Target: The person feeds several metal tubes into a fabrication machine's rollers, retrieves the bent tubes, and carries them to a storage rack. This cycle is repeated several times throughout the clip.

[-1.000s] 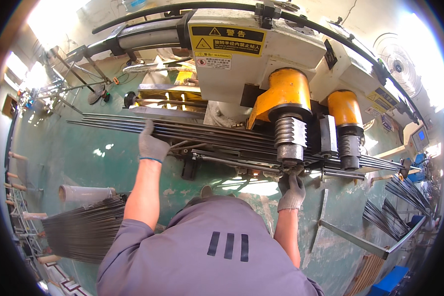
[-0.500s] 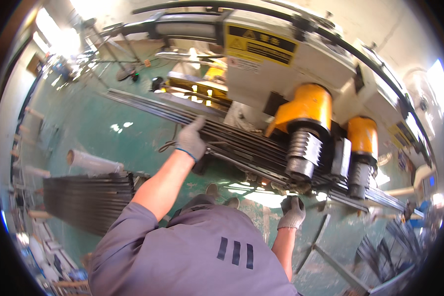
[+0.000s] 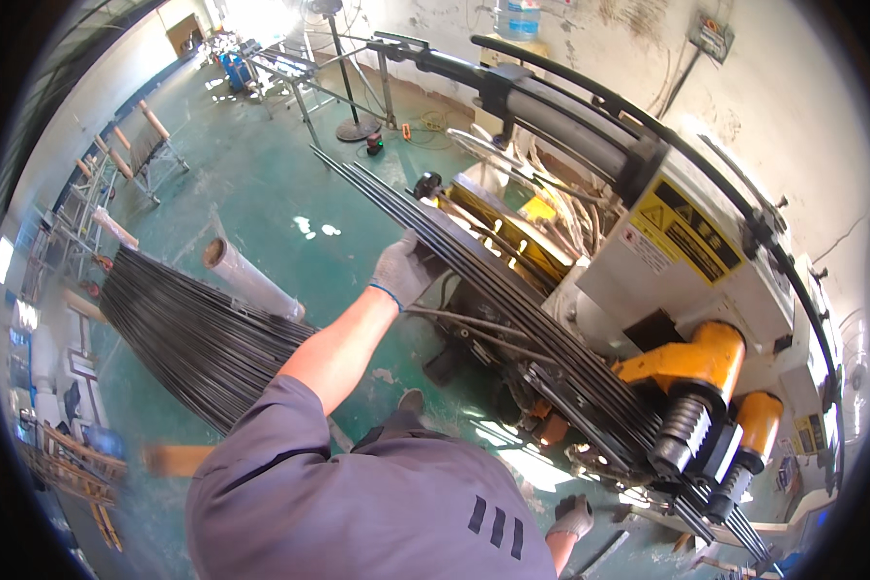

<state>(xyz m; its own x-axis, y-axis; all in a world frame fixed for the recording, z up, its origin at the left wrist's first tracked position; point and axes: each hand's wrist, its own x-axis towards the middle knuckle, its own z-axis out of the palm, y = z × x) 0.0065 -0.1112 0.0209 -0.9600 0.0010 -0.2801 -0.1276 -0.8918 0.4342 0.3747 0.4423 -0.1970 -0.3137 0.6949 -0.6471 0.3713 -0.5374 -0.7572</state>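
My left hand point(image 3: 406, 269), in a grey-white glove, is closed at the near edge of a bundle of long dark metal tubes point(image 3: 532, 324). Part of its fingers is hidden by the tubes. These run slantwise through a machine, passing under an orange arm point(image 3: 710, 353) with a ribbed metal cylinder point(image 3: 681, 440). My right hand point(image 3: 572, 517), also gloved, hangs low beside the machine's near side, apart from the tubes. Its fingers are curled around a dark patch, which may be the glove's palm or something held.
A second orange arm point(image 3: 762, 425) with its own ribbed cylinder stands farther right. On the floor at left lie a large stack of dark tubes point(image 3: 193, 338) and a plastic-wrapped roll point(image 3: 251, 275). A pedestal stand point(image 3: 356, 129) and a metal frame stand at the back.
My view has turned left, so the machine sits farther right and more of the floor shows. My left hand stays at the tubes; my right hand appears lower in the picture.
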